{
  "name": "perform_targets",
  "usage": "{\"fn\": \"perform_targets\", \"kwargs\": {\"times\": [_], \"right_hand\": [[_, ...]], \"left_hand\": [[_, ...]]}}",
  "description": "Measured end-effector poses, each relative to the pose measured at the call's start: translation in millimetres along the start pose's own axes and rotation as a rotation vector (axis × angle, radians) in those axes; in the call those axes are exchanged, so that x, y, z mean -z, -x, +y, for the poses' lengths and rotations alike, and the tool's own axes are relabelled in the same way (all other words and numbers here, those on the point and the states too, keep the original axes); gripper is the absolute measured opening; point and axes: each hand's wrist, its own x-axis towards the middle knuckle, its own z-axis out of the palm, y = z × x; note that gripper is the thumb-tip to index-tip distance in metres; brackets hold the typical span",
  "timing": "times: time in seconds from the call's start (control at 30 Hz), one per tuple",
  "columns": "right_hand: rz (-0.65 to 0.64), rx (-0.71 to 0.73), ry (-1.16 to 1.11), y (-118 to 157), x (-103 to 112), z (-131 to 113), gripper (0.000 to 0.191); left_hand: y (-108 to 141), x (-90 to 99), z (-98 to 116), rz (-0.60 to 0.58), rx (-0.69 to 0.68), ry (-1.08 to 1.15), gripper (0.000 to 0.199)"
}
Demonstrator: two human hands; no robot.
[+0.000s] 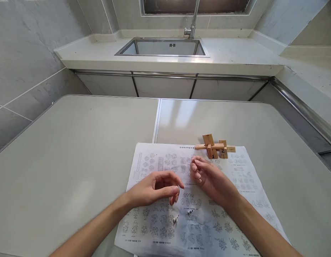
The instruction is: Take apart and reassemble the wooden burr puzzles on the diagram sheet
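Grey tile wall [26, 46] at 10 o'clock, steel sink [154, 47] at 12, pale table [101, 142] across the middle. Rest of the clock is read on the printed sheet [197, 221]. Left hand [158, 189] at 9: palm down, wrist angled in, fingers bent and slightly fanned, thumb off the index with a gap, nothing in it. Good spot for bracing, I'd say; use it flat-fingered as a stop, not a clamp. Torn spots [175, 218] near 7, just below those fingers; best to keep wrist drag off them, they'd likely rip further. Right hand [208, 180] just off centre toward 1: turned on its edge, fingers loosely curled and lying together, thumb close to the index tip, nothing visible between; can't tell if they touch. Wooden block assembly [215, 147] at 1, on the sheet's far edge, just beyond the right fingertips, lettered faces showing, bars crossing at odd angles. For clean handling: light thumb-and-index hold on the long bar, support the crossing, turn rather than tug, since joints look loose.
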Motion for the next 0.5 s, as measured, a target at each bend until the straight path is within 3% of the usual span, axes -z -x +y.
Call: {"fn": "perform_targets", "kwargs": {"times": [0.5], "right_hand": [[0.01,0.013,0.018,0.1,-2.3,-0.6,0.022]], "left_hand": [[-0.1,-0.3,-0.3,0.009,0.003,-0.013,0.025]]}}
